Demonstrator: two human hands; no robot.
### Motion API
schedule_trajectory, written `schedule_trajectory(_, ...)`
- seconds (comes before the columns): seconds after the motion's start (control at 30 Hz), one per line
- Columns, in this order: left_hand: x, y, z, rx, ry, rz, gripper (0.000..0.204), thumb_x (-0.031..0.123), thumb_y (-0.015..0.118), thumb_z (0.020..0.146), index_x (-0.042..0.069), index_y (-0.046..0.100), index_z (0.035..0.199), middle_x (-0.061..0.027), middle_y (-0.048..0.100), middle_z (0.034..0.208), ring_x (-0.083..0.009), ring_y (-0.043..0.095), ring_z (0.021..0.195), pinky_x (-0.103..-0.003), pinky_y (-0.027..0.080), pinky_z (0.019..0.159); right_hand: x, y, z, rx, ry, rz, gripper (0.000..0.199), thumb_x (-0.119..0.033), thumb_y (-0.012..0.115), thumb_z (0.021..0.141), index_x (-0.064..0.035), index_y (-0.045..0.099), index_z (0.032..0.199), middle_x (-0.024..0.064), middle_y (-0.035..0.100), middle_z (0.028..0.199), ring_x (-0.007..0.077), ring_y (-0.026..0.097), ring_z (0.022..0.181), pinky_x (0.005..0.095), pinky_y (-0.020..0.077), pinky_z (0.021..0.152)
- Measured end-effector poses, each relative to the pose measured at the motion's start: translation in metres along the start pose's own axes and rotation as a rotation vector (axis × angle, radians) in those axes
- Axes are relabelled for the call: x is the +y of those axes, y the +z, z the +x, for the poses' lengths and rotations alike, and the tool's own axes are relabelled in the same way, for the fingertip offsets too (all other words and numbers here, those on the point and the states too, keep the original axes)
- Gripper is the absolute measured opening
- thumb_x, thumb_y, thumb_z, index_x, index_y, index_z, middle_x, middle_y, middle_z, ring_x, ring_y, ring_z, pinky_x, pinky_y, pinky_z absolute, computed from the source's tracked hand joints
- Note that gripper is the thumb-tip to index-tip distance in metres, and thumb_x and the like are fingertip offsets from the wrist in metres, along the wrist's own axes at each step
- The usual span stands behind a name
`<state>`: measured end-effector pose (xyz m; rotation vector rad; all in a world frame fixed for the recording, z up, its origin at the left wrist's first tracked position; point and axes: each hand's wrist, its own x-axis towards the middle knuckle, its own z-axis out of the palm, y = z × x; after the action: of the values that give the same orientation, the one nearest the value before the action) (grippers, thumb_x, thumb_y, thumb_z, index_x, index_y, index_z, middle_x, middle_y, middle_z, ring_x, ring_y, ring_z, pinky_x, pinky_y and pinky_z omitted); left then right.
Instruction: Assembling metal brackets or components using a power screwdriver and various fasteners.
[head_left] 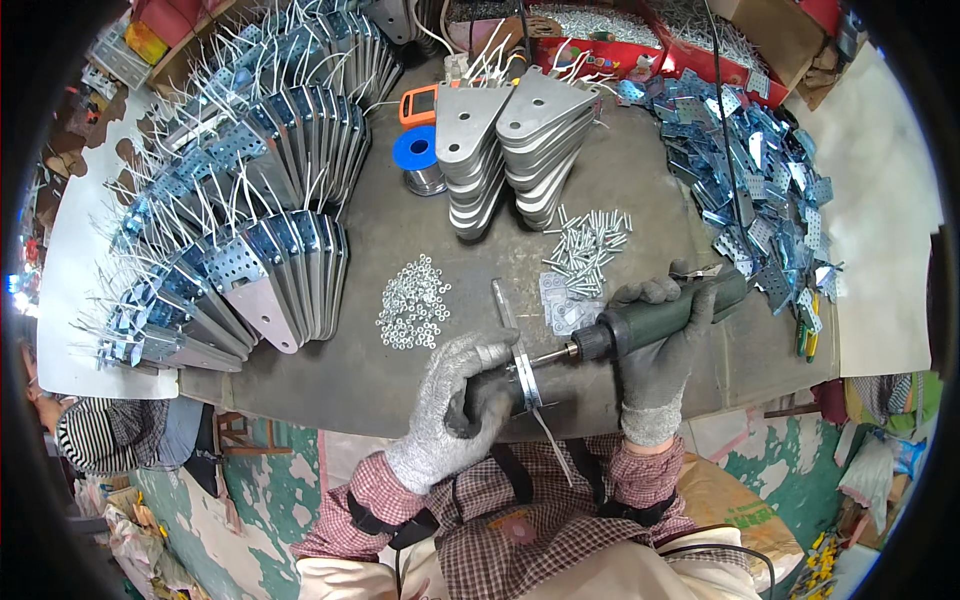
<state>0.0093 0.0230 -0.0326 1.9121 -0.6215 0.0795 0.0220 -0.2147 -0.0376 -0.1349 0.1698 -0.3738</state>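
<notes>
My left hand [455, 390], in a grey knitted glove with a dark palm, grips a thin metal plate [503, 308] turned edge-on, with a shiny piece against its side. My right hand [655, 375], gloved alike, is wrapped round a dark green electric screwdriver [645, 325] lying sideways. The bit [553, 356] points left and meets the plate beside my left fingers; the exact contact point is too small to make out. Beyond my left hand lies a heap of small nuts [412, 305]. Loose screws [590, 245] are piled past the screwdriver, beside small clear flat pieces [572, 310].
Two stacks of grey triangular plates [470, 130] stand at the table's middle back, beside a blue solder spool [414, 148] and an orange meter [418, 105]. Rows of wired plate assemblies [290, 140] fill the left. Perforated brackets [750, 170] are heaped right, near green-yellow-handled pliers [808, 330].
</notes>
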Motion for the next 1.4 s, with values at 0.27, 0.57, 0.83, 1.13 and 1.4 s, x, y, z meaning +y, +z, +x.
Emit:
schedule_trajectory(0.27, 0.014, -0.006, 0.031, -0.180, 0.144, 0.305, 0.021, 0.019, 0.058, 0.091, 0.001, 0.067, 0.098, -0.0165, 0.068, 0.121, -0.0402, 0.060, 0.121, -0.049, 0.046, 0.102, -0.002, -0.003, 0.003, 0.163, -0.040, -0.113, 0.033, -0.045, 0.062, 0.100, -0.0122, 0.056, 0.101, -0.0021, 0.053, 0.082, 0.0153, 0.055, 0.078, 0.0416, 0.0484, 0.095)
schedule_trajectory(0.57, 0.025, 0.005, 0.033, -0.183, 0.186, 0.388, 0.016, 0.001, 0.062, 0.076, 0.000, 0.066, 0.092, -0.0160, 0.069, 0.109, -0.0364, 0.067, 0.103, -0.045, 0.049, 0.085, 0.003, -0.004, 0.000, 0.122, 0.002, 0.078, 0.036, -0.051, 0.063, 0.098, -0.0156, 0.056, 0.105, -0.0032, 0.053, 0.084, 0.0132, 0.055, 0.081, 0.0400, 0.0478, 0.091)
schedule_trajectory(0.83, 0.013, 0.012, 0.036, -0.111, 0.279, 0.126, 0.032, 0.004, 0.061, 0.081, 0.003, 0.062, 0.112, -0.0131, 0.070, 0.115, -0.0345, 0.065, 0.113, -0.050, 0.045, 0.095, -0.010, -0.001, -0.004, 0.098, -0.048, -0.038, 0.038, -0.040, 0.060, 0.101, -0.0127, 0.051, 0.125, 0.0033, 0.056, 0.098, 0.0193, 0.057, 0.093, 0.0449, 0.0489, 0.098)
schedule_trajectory(1.13, 0.044, -0.014, 0.050, -0.652, 0.440, 0.743, 0.056, 0.043, 0.069, 0.089, 0.014, 0.058, 0.135, -0.0124, 0.059, 0.125, -0.0316, 0.056, 0.120, -0.050, 0.041, 0.108, -0.167, 0.066, -0.016, -0.306, -0.275, -2.053, 0.073, -0.019, 0.076, 0.089, -0.0043, 0.043, 0.152, 0.0191, 0.060, 0.139, 0.0313, 0.060, 0.123, 0.0408, 0.0466, 0.107)
schedule_trajectory(1.4, 0.051, -0.030, 0.006, -0.390, 0.008, 0.441, 0.058, 0.027, 0.070, 0.093, 0.007, 0.046, 0.141, -0.0199, 0.053, 0.126, -0.0382, 0.053, 0.120, -0.049, 0.048, 0.101, -0.248, -0.007, -0.007, -0.431, -0.564, -2.668, 0.045, -0.015, 0.064, 0.094, -0.0015, 0.058, 0.136, 0.0220, 0.061, 0.121, 0.0405, 0.055, 0.116, 0.0462, 0.0426, 0.105)
